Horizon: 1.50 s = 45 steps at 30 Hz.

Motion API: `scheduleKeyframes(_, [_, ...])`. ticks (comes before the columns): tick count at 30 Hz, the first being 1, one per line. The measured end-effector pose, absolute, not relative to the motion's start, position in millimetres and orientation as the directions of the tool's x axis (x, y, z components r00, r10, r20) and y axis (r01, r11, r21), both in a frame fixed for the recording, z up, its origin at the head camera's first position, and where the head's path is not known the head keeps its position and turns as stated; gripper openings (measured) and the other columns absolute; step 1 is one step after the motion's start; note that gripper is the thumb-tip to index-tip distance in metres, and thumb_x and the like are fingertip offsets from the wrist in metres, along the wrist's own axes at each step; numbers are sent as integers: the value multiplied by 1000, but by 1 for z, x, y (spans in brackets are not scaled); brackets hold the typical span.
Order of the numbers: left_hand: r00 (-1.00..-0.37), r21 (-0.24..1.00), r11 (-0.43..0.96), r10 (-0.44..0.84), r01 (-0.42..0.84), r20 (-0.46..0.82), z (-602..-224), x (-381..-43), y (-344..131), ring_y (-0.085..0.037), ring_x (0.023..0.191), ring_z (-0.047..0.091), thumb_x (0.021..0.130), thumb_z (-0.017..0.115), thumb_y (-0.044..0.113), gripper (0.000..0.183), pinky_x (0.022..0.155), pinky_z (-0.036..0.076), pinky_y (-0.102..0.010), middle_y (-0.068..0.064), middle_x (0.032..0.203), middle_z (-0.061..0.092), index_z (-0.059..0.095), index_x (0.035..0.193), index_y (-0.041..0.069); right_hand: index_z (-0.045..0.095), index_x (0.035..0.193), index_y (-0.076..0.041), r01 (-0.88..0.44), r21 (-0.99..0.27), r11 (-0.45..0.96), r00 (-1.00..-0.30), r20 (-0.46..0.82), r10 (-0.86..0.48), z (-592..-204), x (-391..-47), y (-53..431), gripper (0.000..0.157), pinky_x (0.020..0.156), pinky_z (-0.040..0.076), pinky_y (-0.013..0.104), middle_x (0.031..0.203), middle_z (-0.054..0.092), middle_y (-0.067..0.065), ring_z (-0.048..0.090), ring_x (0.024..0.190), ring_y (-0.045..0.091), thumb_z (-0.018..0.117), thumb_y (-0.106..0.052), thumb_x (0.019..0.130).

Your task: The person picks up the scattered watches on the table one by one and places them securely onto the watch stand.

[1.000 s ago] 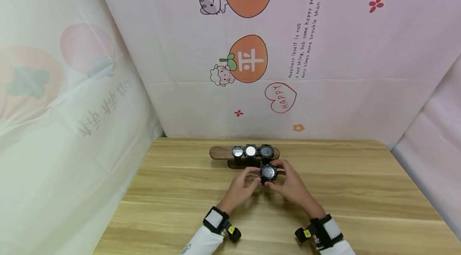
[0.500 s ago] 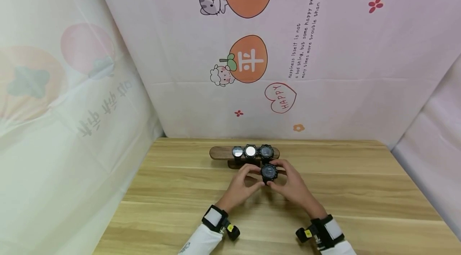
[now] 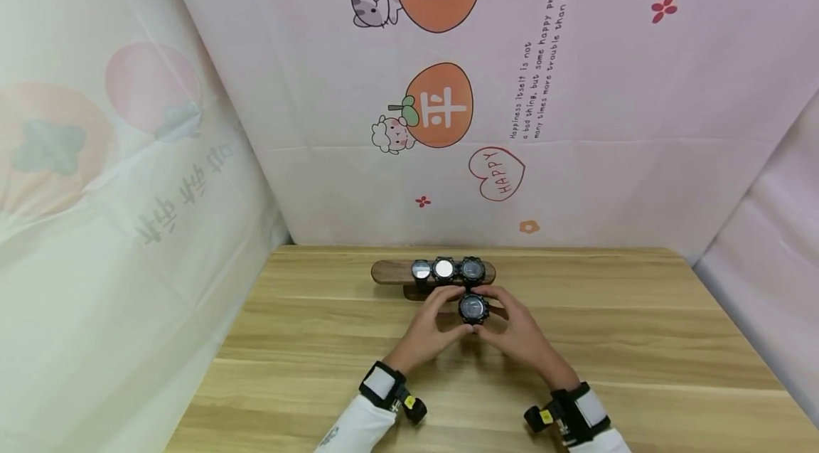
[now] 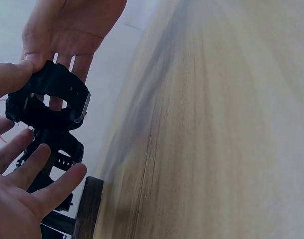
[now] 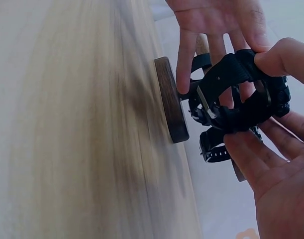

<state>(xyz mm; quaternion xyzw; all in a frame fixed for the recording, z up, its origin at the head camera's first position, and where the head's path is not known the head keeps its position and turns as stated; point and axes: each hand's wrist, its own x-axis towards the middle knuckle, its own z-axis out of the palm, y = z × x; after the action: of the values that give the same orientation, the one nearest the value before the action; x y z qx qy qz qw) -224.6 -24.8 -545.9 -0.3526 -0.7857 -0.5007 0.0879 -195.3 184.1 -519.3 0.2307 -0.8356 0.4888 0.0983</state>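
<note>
A black wristwatch (image 3: pixel 473 308) with a round dial is held up by both hands, its strap buckled into a loop (image 4: pixel 67 82). My left hand (image 3: pixel 421 336) touches its near edge with the thumb and curves its index finger around the far side; its other fingers spread out in the left wrist view. My right hand (image 3: pixel 527 340) pinches the watch, with its thumb at one edge and fingertips against the band (image 5: pixel 231 122). Just beyond, a dark wooden watch stand (image 3: pixel 392 272) carries three black watches: left (image 3: pixel 421 269), middle (image 3: pixel 443 268) and right (image 3: pixel 473 269).
The stand's dark foot (image 5: pixel 170 99) rests on the wood-grain table (image 3: pixel 307 339) close to its back edge. A white printed cloth (image 3: pixel 608 176) hangs behind the table, and another cloth (image 3: pixel 211 240) lines the left side.
My left fingertips have shifted from the watch's left side to its far and near edges. The held watch has moved slightly left, towards the middle between both hands. The stand stays put.
</note>
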Motion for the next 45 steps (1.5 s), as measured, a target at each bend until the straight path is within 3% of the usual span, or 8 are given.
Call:
scheduleKeyframes(8, [-727,713,244,456,657,514,-547,-225,-25,-20,132,39,82,77,29,69,107,36,-51,-10,143,45,47,141,13,50,136,-15,-514,-770,377,-855,422,-303,-533,-202,190,65,94,50,43,137,47,3,46,124,26,80,-21,79])
scheduleKeyframes(13, [-741,720,272,468,638,481,-546,-223,-28,-15,132,39,83,74,38,68,108,37,-46,-3,143,45,46,142,17,49,138,-15,-525,-766,369,-846,422,-327,-534,-201,191,64,94,50,40,138,46,4,46,124,25,77,-30,82])
scheduleKeyframes(17, [-758,727,301,475,618,448,-546,-224,-29,-11,131,38,84,71,45,68,107,38,-44,1,143,45,46,142,20,48,140,-13,-536,-767,352,-837,429,-340,-534,-200,192,62,95,50,41,140,44,6,46,125,27,74,-29,85])
scheduleKeyframes(24, [-752,758,249,493,603,437,-545,-225,-30,-10,129,41,84,73,42,68,103,44,-41,4,143,44,46,142,18,49,139,-11,-551,-778,302,-825,453,-340,-535,-200,192,60,95,49,42,139,46,8,46,124,27,73,-22,85])
scheduleKeyframes(31, [-756,768,245,499,592,424,-544,-223,-31,-12,129,41,83,73,42,70,99,47,-43,8,143,42,46,143,19,48,140,-14,-541,-790,287,-825,433,-363,-536,-200,191,61,96,49,40,142,43,11,44,126,27,73,-26,85])
scheduleKeyframes(39, [-746,768,207,484,606,457,-512,-204,-29,-25,123,48,83,76,17,61,92,51,-49,-13,136,49,51,136,4,48,140,-20,-524,-798,297,-834,410,-369,-538,-201,192,60,97,48,38,142,43,8,44,127,25,73,-30,85])
scheduleKeyframes(45, [-753,789,183,483,586,448,-511,-203,-29,-27,120,50,84,76,14,58,86,55,-46,-13,135,48,51,136,4,49,138,-15,-539,-789,294,-825,426,-371,-533,-201,191,58,95,50,42,139,46,7,47,124,27,73,-25,86])
